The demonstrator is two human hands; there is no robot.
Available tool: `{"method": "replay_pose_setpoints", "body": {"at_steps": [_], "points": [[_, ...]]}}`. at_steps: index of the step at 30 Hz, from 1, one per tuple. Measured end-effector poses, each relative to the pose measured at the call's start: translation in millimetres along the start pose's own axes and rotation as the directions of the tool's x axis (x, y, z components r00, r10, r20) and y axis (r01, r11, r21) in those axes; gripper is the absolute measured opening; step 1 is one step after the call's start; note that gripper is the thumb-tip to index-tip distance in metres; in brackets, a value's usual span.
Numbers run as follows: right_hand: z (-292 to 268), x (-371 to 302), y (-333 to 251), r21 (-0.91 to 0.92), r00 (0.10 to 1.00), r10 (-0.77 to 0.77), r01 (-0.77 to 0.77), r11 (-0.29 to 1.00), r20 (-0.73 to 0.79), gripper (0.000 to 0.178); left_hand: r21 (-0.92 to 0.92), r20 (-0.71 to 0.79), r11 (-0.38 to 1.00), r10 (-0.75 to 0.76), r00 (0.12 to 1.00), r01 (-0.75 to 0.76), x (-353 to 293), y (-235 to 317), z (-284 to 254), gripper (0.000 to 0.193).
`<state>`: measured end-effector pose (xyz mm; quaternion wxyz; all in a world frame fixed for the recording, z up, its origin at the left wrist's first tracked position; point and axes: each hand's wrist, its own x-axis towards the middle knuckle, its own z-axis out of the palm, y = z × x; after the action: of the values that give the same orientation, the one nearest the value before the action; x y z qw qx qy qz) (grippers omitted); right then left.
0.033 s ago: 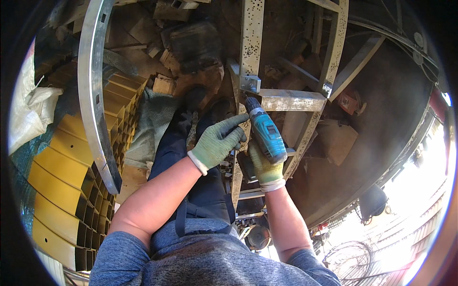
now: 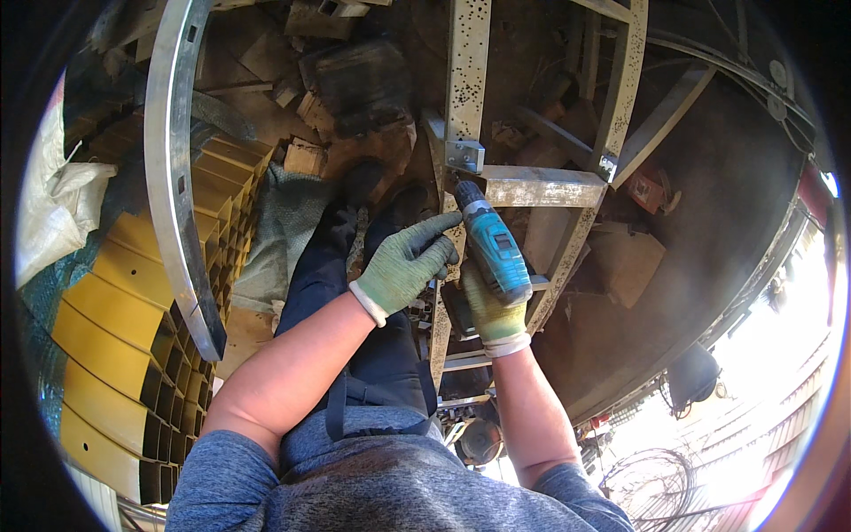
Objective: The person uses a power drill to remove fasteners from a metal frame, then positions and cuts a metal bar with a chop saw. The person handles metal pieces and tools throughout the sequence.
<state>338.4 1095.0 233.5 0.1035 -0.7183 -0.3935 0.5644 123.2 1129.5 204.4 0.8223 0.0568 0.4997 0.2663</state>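
My right hand (image 2: 490, 306), in a green and yellow work glove, is closed round the grip of a teal cordless drill (image 2: 498, 253). The drill body covers most of those fingers. Its chuck points away from me, close to a small metal angle bracket (image 2: 464, 156) on a perforated metal post (image 2: 467, 75). A metal crossbar (image 2: 545, 188) runs right from this joint. My left hand (image 2: 401, 270), gloved likewise, is beside the post with its index finger stretched toward the chuck. Its other fingers are bent and apart from the index; the palm side is hidden.
Stacked yellow rectangular tubes (image 2: 111, 328) lie at left, under a long curved metal rail (image 2: 173, 168). White sacking (image 2: 62, 208) hangs at the far left. Wood blocks (image 2: 304, 157) and a dark box (image 2: 359, 89) lie beyond my feet. Coiled wire (image 2: 651, 479) is at lower right.
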Motion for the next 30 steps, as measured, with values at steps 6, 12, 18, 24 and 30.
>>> {"method": "replay_pose_setpoints", "body": {"at_steps": [6,12,18,24,30], "points": [[-6.6,3.2,-33.4,-0.384,0.997,-0.071,0.082,0.920,0.041,0.040,0.041,-0.044,0.999,0.038,0.998,-0.036,-2.9,-0.4,1.2,0.051],[-7.1,9.4,-44.2,-0.443,0.990,-0.132,0.139,0.886,0.045,0.035,-0.004,-0.040,1.000,0.006,0.999,-0.006,-3.1,1.7,2.6,0.051],[-3.4,13.3,-38.8,-0.351,0.999,-0.027,0.041,0.935,0.044,0.034,-0.008,-0.043,1.000,0.007,0.999,-0.007,-4.4,1.0,4.5,0.052],[-8.4,5.9,-44.3,-0.406,0.998,-0.034,0.054,0.912,0.057,0.033,-0.005,-0.029,0.999,0.037,0.999,-0.037,-5.5,-3.9,3.2,0.051],[-6.5,3.3,-45.7,-0.392,0.991,-0.132,0.126,0.911,0.013,0.018,0.000,-0.029,0.999,0.049,0.998,-0.049,-5.1,-5.3,3.8,0.049]]}}
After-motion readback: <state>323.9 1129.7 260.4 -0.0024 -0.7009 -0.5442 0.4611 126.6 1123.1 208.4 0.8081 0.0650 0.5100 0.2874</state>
